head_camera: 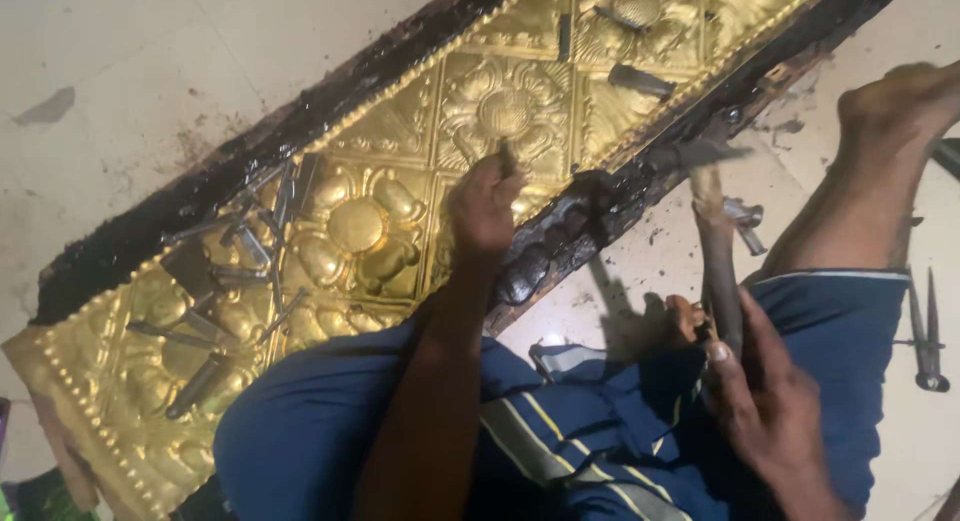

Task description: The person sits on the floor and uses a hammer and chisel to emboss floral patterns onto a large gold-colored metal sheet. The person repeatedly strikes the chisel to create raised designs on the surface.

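Our right hand (765,396), low and close, grips a hammer (712,231) by its wooden handle, the blurred head raised beside the black pitch bed (560,236). Our left hand (483,213) pinches a small punch (507,159) upright, tip on the embossed gold-coloured sheet (355,226) by its flower motif. Spare punches (235,251) lie scattered on that sheet's near-left part. Dividers (928,341) sit on the floor, far right.

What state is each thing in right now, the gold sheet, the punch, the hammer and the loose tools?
Embossed gold sheet: lying flat on a dark, pitch-like bed, flower patterns raised.
Punch: held upright in the left hand, tip on the sheet.
Hammer: gripped by the right hand, raised, head blurred.
Loose punches: scattered lying on the sheet.
Compass-like tool: lying on the floor, untouched.
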